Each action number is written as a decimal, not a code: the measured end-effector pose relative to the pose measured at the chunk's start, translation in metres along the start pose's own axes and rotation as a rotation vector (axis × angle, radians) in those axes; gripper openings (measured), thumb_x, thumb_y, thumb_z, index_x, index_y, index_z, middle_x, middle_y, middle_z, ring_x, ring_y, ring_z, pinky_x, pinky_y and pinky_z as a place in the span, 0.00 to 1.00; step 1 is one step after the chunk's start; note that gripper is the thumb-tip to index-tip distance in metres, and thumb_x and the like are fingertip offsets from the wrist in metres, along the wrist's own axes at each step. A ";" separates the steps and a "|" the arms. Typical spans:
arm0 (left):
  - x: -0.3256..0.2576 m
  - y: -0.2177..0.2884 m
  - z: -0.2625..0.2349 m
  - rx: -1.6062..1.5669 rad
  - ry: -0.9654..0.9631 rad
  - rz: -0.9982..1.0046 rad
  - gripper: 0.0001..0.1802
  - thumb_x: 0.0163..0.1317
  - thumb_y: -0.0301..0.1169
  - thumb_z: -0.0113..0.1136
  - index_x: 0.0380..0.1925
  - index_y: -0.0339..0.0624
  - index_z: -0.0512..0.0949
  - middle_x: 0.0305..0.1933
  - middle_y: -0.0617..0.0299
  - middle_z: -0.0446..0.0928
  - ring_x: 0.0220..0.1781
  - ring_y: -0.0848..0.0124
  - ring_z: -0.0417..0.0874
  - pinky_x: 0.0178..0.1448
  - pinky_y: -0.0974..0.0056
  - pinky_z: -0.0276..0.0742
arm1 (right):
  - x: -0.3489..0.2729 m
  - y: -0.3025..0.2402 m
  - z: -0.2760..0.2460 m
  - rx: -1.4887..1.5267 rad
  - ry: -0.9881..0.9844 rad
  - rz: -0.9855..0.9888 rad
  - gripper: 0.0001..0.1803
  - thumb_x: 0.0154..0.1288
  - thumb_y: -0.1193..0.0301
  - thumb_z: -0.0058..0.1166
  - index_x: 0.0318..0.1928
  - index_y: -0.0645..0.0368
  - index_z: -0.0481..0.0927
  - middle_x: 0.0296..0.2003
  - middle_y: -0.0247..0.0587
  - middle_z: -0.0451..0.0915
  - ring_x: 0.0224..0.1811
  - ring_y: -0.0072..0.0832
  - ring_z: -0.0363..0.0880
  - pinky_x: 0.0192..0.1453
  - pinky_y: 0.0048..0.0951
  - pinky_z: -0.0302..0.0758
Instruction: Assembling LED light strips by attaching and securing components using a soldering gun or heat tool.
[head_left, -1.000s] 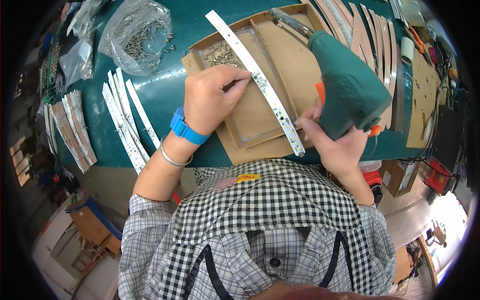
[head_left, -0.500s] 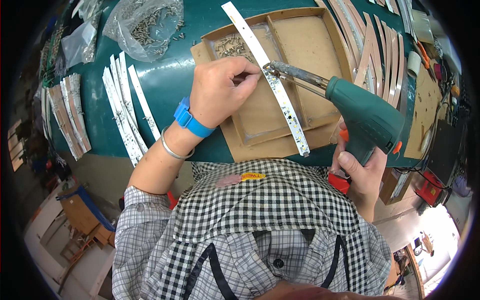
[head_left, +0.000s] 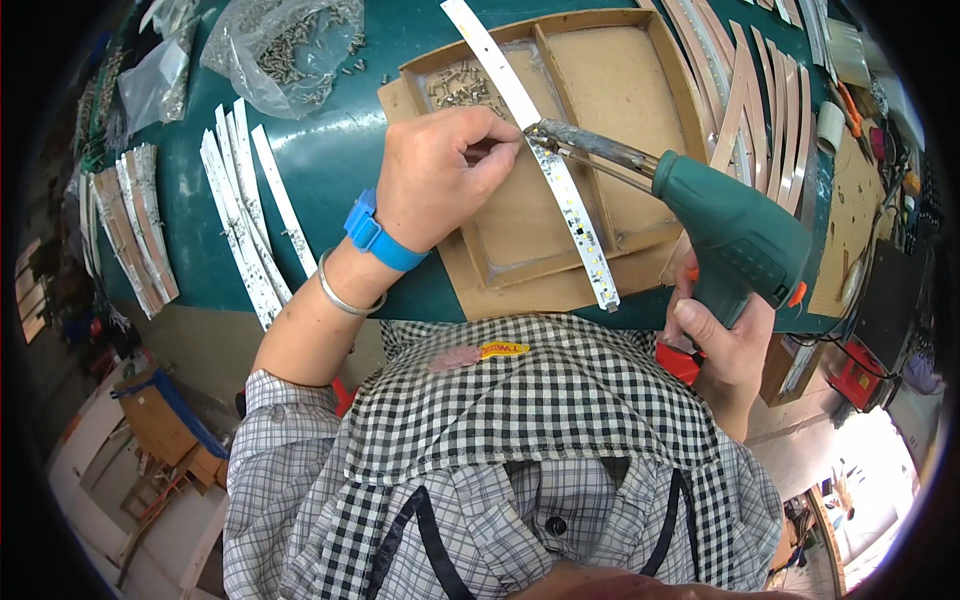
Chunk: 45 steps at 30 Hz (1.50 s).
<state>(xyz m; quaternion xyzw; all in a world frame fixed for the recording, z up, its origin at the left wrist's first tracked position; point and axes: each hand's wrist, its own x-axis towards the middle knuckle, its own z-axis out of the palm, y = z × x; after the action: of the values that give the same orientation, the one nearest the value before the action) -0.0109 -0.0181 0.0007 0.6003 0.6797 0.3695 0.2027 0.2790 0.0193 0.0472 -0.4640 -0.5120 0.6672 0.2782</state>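
Observation:
My right hand [head_left: 725, 335] is wrapped around the grip of a green soldering gun [head_left: 735, 225] with an orange trigger. Its dark metal tip reaches left onto a white LED strip [head_left: 575, 222], which lies slanted across a shallow cardboard tray [head_left: 640, 85]. Small yellow and black components dot the strip's lower half. At the strip's left edge, right by the tip, my left hand [head_left: 445, 175] is closed in a pinch. Whatever sits between its thumb and forefinger is too small and hidden to name. Small metal parts [head_left: 465, 85] lie loose in the tray's left compartment.
A clear plastic bag [head_left: 285, 50] of metal parts sits at the back left. White strips [head_left: 235, 215] lie left of my forearm, with bundled strips [head_left: 140, 225] farther left. More strips [head_left: 780, 120] fan out right of the tray. A tape roll [head_left: 829, 127] stands at the far right.
Both hands, the soldering gun and the strip hold almost the same positions. The view has shifted very slightly.

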 end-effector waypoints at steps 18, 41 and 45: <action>0.000 0.006 -0.007 -0.027 -0.019 0.013 0.10 0.56 0.20 0.69 0.40 0.35 0.84 0.36 0.56 0.87 0.38 0.70 0.90 0.43 0.70 0.86 | 0.015 -0.008 -0.028 0.119 0.103 -0.273 0.43 0.49 0.69 0.73 0.61 0.78 0.65 0.56 0.61 0.73 0.27 0.27 0.76 0.21 0.23 0.75; -0.008 0.059 -0.014 0.394 -0.420 0.746 0.13 0.49 0.30 0.59 0.35 0.38 0.81 0.36 0.63 0.75 0.39 0.67 0.74 0.41 0.65 0.74 | 0.056 0.022 0.008 -1.002 0.513 -0.612 0.41 0.42 0.67 0.80 0.57 0.67 0.75 0.43 0.48 0.83 0.43 0.36 0.84 0.49 0.33 0.79; -0.025 0.070 -0.070 0.472 -0.477 0.694 0.14 0.47 0.31 0.59 0.34 0.37 0.81 0.37 0.64 0.75 0.39 0.67 0.73 0.40 0.65 0.73 | 0.054 0.030 -0.002 -0.965 0.594 -0.586 0.33 0.49 0.70 0.75 0.56 0.64 0.77 0.42 0.44 0.83 0.42 0.33 0.83 0.49 0.30 0.78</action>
<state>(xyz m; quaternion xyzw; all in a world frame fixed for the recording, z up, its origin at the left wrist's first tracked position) -0.0101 -0.0604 0.0938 0.8893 0.4391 0.1030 0.0756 0.2615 0.0560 0.0011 -0.5432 -0.7615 0.1005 0.3391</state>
